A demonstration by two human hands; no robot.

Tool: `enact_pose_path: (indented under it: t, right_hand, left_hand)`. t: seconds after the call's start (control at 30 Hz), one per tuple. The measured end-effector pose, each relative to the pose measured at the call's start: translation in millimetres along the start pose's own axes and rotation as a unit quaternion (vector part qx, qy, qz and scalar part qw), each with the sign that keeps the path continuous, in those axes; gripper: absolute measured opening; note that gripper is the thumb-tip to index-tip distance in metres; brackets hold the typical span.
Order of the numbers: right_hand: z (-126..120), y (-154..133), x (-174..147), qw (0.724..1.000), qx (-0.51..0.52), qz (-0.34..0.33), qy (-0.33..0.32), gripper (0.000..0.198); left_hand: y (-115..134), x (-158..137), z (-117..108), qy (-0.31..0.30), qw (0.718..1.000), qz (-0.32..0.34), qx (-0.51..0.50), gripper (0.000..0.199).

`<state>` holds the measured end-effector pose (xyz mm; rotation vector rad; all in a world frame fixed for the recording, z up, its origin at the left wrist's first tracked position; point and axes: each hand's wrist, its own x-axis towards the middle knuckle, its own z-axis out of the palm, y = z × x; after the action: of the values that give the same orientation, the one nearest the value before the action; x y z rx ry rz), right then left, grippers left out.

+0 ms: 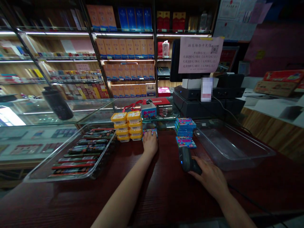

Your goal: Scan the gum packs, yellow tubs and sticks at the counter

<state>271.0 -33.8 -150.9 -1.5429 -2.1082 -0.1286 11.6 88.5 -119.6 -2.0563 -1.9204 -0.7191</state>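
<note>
My right hand (pixel 212 177) is wrapped around a dark handheld barcode scanner (pixel 186 160), which has a small blue light. The scanner's head is close to a small blue-and-pink packet (pixel 186 142) lying in front of a stack of matching packets (pixel 184 126). My left hand (pixel 150 143) has its fingers bent over another small colourful packet (pixel 153 130); they partly cover it. Just left of that hand stand two stacks of yellow-lidded tubs (pixel 128 126). Behind it sits an open-looking blue-and-pink display box (pixel 148 111).
A clear plastic tray (pixel 91 172) of pen-like sticks stands at left, and another clear tray (pixel 234 155) at right. A dark bottle (pixel 58 103) is on the glass counter. Behind are a monitor with a paper sign (pixel 200 55) and shelves of boxes. A cable crosses the right side.
</note>
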Motion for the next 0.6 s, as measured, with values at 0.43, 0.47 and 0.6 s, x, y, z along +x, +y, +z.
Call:
enact_pose_path:
  t: [0.43,0.47,0.6]
  right_hand:
    - [3,0,-1,0.999,-0.021,-0.014,0.021,0.042]
    - [2,0,-1,0.999,-0.021,-0.017,0.019,0.042]
    - [0,-1,-1,0.999,-0.019,-0.023,0.017,0.043]
  left_hand:
    - [-16,-3,-23,-0.114,0.981,0.140,0.077,0.025]
    - [-17,-3,-28,-0.105,0.981,0.144,0.074,0.024]
    - [-16,-9,-41,-0.008,0.993,0.116,-0.024,0.017]
